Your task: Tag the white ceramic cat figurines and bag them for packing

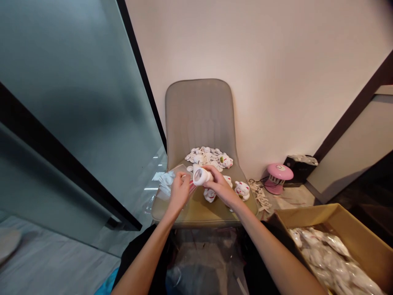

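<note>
My right hand [219,184] is closed around a white hollow figurine [201,176], its round open base turned toward my left hand. Close beside that opening, my left hand [181,186] is pinched shut. A blurred reddish streak shows by its fingertips, but I cannot make out what it holds. Below and right of my right hand, white lucky cat figurines [242,190] lie on the chair seat [196,213]. Another lucky cat [226,160] rests at the edge of a heap of small white flat pieces [204,155]. Left of my left hand lies a clear plastic bag [166,182] with whitish contents.
The chair's backrest [199,110] stands against the wall. At the lower right, a cardboard box [307,213] holds plastic-wrapped white items. A pink lamp-like device [278,176] and white strips [262,198] are on the floor to the right. A frosted glass panel [76,82] borders the left.
</note>
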{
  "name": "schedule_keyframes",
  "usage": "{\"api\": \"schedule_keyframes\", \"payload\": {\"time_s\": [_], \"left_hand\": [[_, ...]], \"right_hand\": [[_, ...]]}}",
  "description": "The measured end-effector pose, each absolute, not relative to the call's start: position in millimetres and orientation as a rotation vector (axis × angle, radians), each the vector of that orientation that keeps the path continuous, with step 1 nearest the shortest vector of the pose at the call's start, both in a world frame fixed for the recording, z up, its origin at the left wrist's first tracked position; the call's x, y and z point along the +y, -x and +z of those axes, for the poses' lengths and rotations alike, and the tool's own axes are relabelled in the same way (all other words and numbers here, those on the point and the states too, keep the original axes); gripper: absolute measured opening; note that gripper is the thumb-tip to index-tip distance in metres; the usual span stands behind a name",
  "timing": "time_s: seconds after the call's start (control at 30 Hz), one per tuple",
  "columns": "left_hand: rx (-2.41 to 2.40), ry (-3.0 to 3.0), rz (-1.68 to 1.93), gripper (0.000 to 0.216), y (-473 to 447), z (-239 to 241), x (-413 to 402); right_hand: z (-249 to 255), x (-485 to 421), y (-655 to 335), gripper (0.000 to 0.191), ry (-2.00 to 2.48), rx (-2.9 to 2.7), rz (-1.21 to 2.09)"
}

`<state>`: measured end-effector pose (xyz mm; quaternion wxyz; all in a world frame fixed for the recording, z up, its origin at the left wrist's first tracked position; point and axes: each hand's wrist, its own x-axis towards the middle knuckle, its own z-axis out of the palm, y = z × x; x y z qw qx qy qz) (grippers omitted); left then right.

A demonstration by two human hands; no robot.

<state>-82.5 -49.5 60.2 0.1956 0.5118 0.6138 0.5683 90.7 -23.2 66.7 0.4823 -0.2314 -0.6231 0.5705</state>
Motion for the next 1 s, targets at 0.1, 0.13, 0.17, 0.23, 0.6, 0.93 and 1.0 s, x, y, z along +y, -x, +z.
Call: {"api": "schedule_keyframes", "payload": {"time_s": [0.1,0.13,0.17,0.23,0.6,0.93,1.0], "left_hand": [[1.668,-1.453,1.657,0.017,78,61,-51],[1.669,-1.463,1.69,0.016,77,61,-52],[1.669,-1.471,1.713,0.016,76,61,-52],[1.632,-1.457,1.733,0.017,75,61,-52],[1.21,-1.086,1.716,0.032,69,71,-57],[1.355,-1.363,1.676,0.022,59,80,-62],[1.359,-1.377,1.681,0.023,59,79,-61]], "right_hand": [[63,-17,-93,0.055,0.561,-1.539,1.379],[63,-16,-94,0.055,0.563,-1.543,1.375],[62,-14,-95,0.055,0.565,-1.546,1.366],[62,-12,-96,0.054,0.573,-1.553,1.341],[62,-5,-91,0.053,0.571,-1.455,1.385],[65,-13,-86,0.054,0.528,-1.371,1.58],[67,-15,-86,0.052,0.522,-1.36,1.626]]}}
